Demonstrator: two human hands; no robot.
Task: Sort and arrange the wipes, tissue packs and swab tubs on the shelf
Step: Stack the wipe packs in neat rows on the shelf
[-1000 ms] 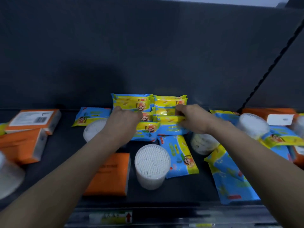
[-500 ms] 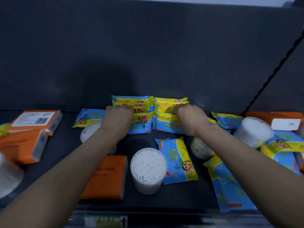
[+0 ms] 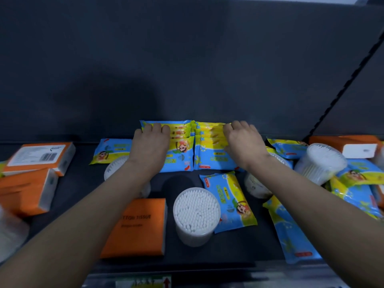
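Two stacks of blue-and-yellow wipes packs stand side by side against the back panel: a left stack and a right stack. My left hand lies on the left stack with its fingers curled over the far top edge. My right hand holds the right stack the same way. A loose wipes pack lies in front, beside an upright swab tub. An orange tissue pack lies flat at the front.
More wipes packs lie at the left and front right. Swab tubs sit under my left arm, under my right arm and on the right. Orange tissue packs pile up far left and far right.
Both hands moved back and up onto the tops of the two stacks. The packs they carried now lie squared on the stacks against the back panel.
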